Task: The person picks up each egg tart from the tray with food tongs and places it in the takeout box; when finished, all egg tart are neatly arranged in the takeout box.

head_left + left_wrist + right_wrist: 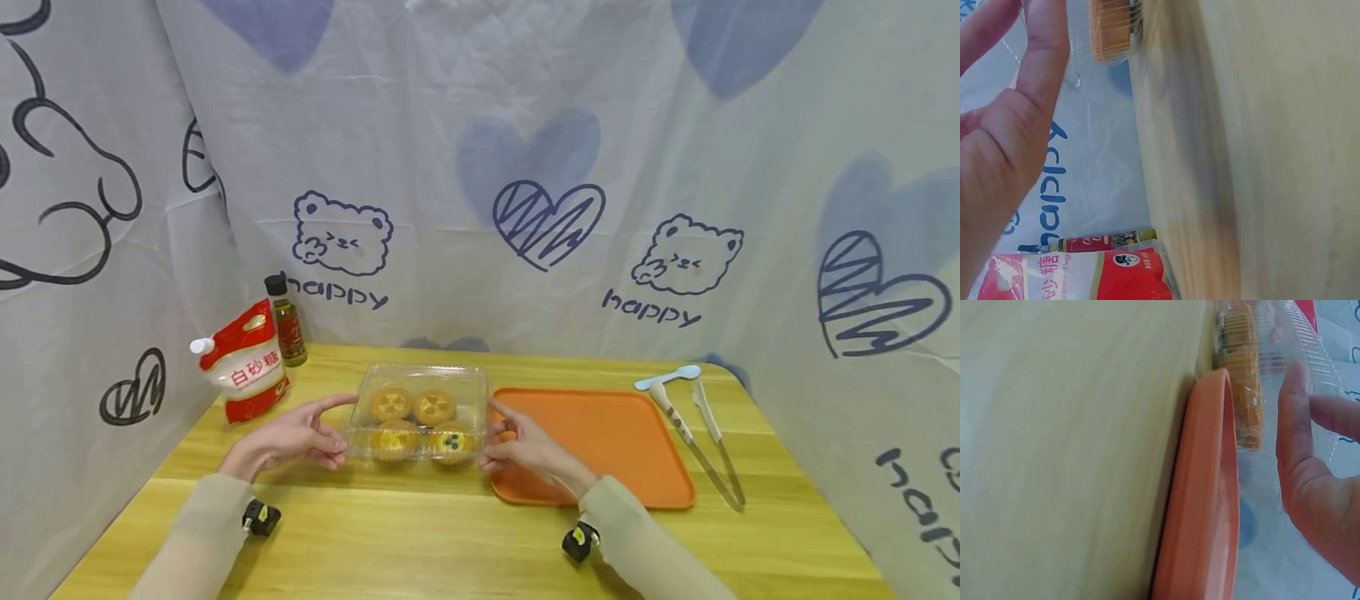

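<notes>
A clear plastic clamshell box (468, 385) with several egg tarts (391, 405) inside is held between the two hands near the middle of the table. The left hand (303, 437) grips the box's left side with spread, bent fingers. At the opposite side the right hand (536, 450) holds it with thumb and fingers, its wrist over the orange tray (600, 442). One tart in the front row has dark bits on top. Tarts (1244, 381) also show through the box wall in the right wrist view. Whether the box touches the table is unclear.
A red-and-white sugar pouch (251, 367) with a white cap and a dark-capped oil bottle (288, 329) stand at the back left. Right of the tray lie metal tongs (708, 450) and a light blue spoon (667, 378). Printed curtains (450, 192) surround the wooden table (390, 542).
</notes>
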A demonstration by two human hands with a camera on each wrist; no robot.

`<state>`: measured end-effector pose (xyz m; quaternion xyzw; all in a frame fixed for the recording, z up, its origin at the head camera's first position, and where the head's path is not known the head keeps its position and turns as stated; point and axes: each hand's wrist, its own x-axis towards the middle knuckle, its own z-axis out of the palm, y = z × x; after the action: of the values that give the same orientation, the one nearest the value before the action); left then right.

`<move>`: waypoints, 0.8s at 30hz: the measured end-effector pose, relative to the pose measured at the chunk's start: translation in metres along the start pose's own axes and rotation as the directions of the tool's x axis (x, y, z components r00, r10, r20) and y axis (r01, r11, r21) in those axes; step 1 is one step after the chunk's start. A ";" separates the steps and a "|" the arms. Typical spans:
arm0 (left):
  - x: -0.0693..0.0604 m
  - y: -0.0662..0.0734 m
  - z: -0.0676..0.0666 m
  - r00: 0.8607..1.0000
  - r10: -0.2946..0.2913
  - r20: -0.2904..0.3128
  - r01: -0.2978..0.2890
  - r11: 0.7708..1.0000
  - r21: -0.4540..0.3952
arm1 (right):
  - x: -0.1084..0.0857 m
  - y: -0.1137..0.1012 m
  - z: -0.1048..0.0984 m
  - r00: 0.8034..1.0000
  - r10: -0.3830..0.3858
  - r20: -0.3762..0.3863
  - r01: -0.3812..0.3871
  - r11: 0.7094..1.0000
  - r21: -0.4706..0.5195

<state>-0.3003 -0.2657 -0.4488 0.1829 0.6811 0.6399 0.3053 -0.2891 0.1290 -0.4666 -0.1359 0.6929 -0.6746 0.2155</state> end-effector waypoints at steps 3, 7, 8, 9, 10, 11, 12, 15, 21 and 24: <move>0.001 0.002 0.000 1.000 -0.011 -0.016 0.011 1.000 0.007 | 0.000 0.000 0.000 1.000 -0.009 -0.009 0.009 1.000 -0.014; 0.004 0.007 0.000 0.999 -0.020 -0.050 0.024 0.997 0.077 | -0.001 -0.001 -0.003 1.000 -0.025 -0.018 0.025 1.000 -0.017; 0.004 0.008 0.000 0.998 -0.027 -0.060 0.033 0.994 0.108 | -0.002 -0.001 -0.003 0.999 -0.028 -0.021 0.028 0.999 -0.016; 0.004 0.010 0.000 0.997 -0.034 -0.074 0.045 0.989 0.143 | -0.003 0.000 -0.004 0.999 -0.029 -0.022 0.028 0.999 -0.016; 0.004 0.012 0.001 0.996 -0.039 -0.085 0.054 0.981 0.186 | -0.004 0.001 -0.005 0.999 -0.029 -0.025 0.028 0.999 -0.022; 0.004 0.014 0.001 0.994 -0.047 -0.101 0.068 0.972 0.225 | -0.005 0.002 -0.006 0.999 -0.027 -0.027 0.026 0.999 -0.029; 0.004 0.016 0.002 0.992 -0.051 -0.116 0.080 0.962 0.262 | -0.006 0.003 -0.008 0.999 -0.031 -0.027 0.029 0.999 -0.043; 0.002 0.022 0.008 0.979 -0.051 -0.198 0.120 0.927 0.355 | -0.012 0.002 -0.012 0.999 -0.031 -0.039 0.028 0.995 -0.096; 0.007 0.031 0.029 0.902 0.103 -0.419 0.180 0.793 0.582 | -0.022 -0.003 -0.026 0.994 -0.077 -0.077 0.058 0.974 -0.219; 0.012 0.033 0.038 0.827 0.221 -0.517 0.236 0.698 0.675 | -0.026 -0.005 -0.033 0.994 -0.071 -0.084 0.047 0.965 -0.259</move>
<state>-0.2897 -0.2253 -0.4186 0.0869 0.9339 0.3468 -0.0019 -0.2833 0.1698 -0.4586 -0.1516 0.7791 -0.5911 0.1437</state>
